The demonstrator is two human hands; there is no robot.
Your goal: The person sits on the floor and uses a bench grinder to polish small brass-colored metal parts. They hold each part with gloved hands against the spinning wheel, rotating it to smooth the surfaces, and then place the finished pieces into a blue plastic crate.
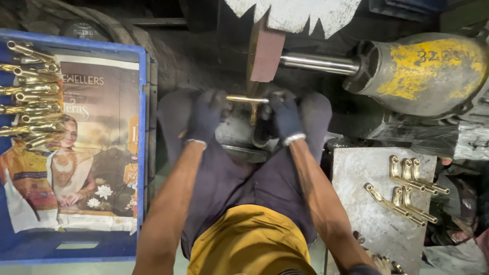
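Both my hands wear dark gloves and grip one brass T-shaped fitting between them. My left hand holds its left end, my right hand its right end. The fitting is pressed against the lower edge of a reddish-brown buffing wheel, which sits on a steel shaft driven by a yellow-stained motor. My knees flank the wheel.
A blue plastic crate lined with a printed newspaper page lies on the left, with several brass fittings stacked in its top left corner. On the right a grey slab carries several more brass fittings.
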